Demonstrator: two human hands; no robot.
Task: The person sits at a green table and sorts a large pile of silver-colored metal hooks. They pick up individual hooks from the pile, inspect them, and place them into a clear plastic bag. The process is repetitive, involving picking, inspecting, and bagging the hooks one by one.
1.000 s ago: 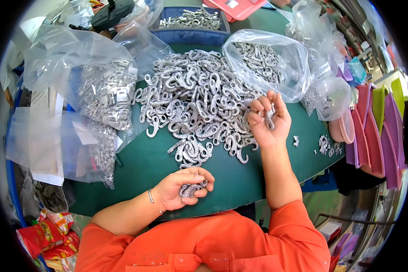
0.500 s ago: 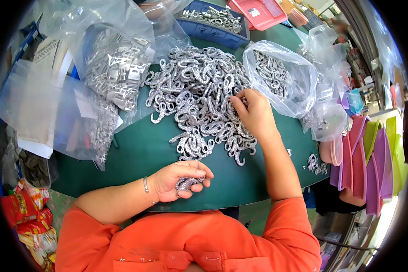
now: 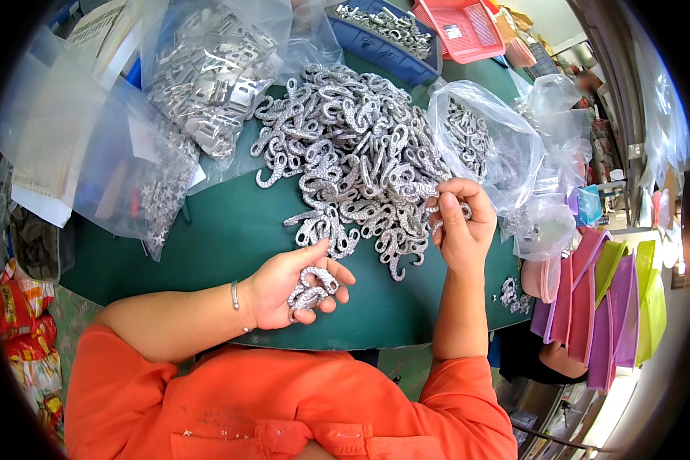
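A heap of silver, textured metal hooks [image 3: 360, 146], each with a ring at one end, lies on a dark green table [image 3: 222, 238]. My left hand [image 3: 272, 287] is palm up near the table's front edge, fingers loosely curled around a few silver hooks [image 3: 314, 287]. At the heap's right edge my right hand [image 3: 470, 234] pinches a silver hook [image 3: 435, 218] between thumb and fingers; part of that hook is hidden by the fingers.
Clear bags of metal parts stand at the left [image 3: 215, 84] and right [image 3: 471, 134]. A blue bin [image 3: 360, 38] of metal pieces and a pink basket [image 3: 464, 31] sit at the back. Purple, red and green trays [image 3: 590, 299] hang at the right. Small bits [image 3: 514, 295] lie near the right edge.
My right hand has drawn back from the heap toward me and to the right, now pinching a hook. My left hand has opened somewhat, showing the hooks in its palm. The view has shifted slightly.
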